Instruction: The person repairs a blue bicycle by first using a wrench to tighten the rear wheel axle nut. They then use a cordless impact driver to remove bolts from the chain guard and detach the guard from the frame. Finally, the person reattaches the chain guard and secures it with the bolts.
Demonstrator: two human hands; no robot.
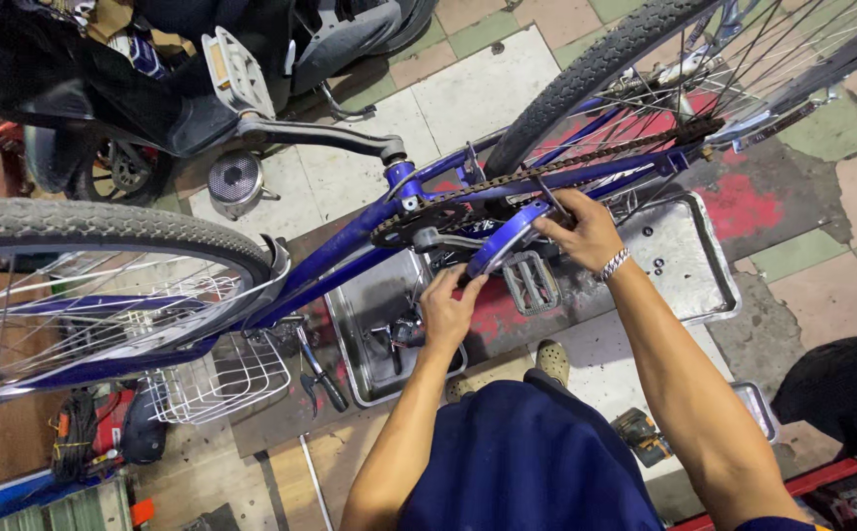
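Observation:
A blue bicycle (350, 241) stands upside down in front of me, its wheels up at the left and right. My left hand (446, 310) grips the lower end of a curved blue chain guard (500, 239) by the crank. My right hand (584, 228), with a metal bracelet at the wrist, holds the guard's upper end beside the chain (586, 157) and chainring (419, 221). A grey pedal (530, 281) hangs just below between my hands. The other pedal (235, 71) points up at the top.
Two steel trays (689, 261) lie on the tiled floor under the frame, one holding small parts. Pliers (320, 372) and a white wire basket (217, 379) lie at the left. A cordless drill (642, 437) sits near my knee. A scooter (75, 88) stands at the top left.

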